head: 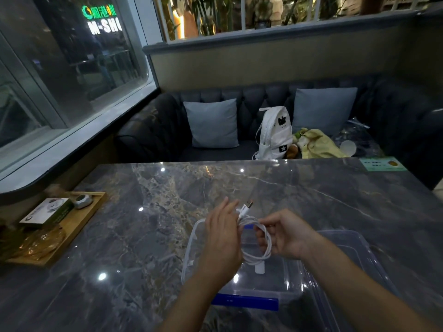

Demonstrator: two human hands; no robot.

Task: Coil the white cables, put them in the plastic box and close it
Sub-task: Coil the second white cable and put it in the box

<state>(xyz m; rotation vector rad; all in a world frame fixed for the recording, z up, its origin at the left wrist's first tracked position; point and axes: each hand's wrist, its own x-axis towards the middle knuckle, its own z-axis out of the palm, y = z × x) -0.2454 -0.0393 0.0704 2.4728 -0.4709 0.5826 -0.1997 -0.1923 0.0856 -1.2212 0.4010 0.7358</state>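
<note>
A white cable [263, 246] hangs in several loops between my two hands, its USB plug [247, 206] sticking up above my fingers. My left hand [221, 238] grips the bundle at its top, and a loose length [190, 245] droops around the left of that wrist. My right hand [286, 233] pinches the loops from the right. Under the hands sits the clear plastic box [268, 282] with blue clips [244, 303], open. Its clear lid [354, 250] lies just to the right, partly under my right forearm.
The grey marble table [167, 212] bears a wooden tray [69, 226] with a small carton and glassware at the left edge. A green card [381, 164] lies at the far right. Beyond the table, a dark sofa holds cushions, a white backpack [275, 133] and bags.
</note>
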